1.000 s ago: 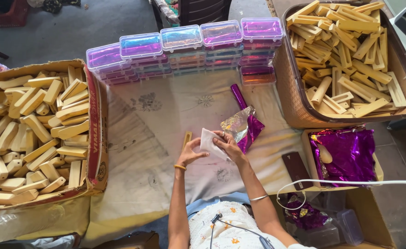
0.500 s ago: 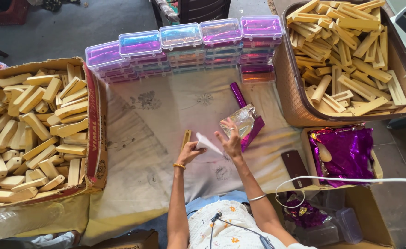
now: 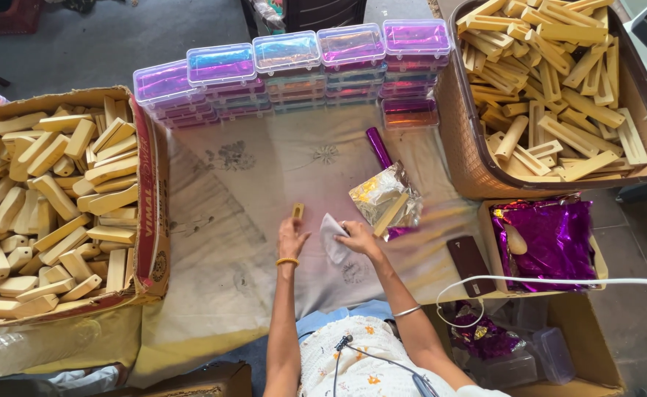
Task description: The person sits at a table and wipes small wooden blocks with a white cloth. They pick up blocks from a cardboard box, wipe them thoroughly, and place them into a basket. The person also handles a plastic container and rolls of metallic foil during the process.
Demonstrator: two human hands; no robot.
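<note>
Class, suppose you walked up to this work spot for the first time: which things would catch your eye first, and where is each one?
Most striking are the heaps of pale wooden blocks: one fills the cardboard box at the left, another the brown basket at the upper right. Along the far edge of the cloth runs a row of stacked clear boxes with shiny purple lining. In the middle, the right hand holds a white rag, and the left hand touches a small block.

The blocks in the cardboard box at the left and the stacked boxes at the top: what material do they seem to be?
Blocks: likely unfinished wood, pale tan, matte, straight-cut edges. Stacked boxes: apparently clear plastic with glossy lids, shiny purple-pink foil visible inside.
</note>
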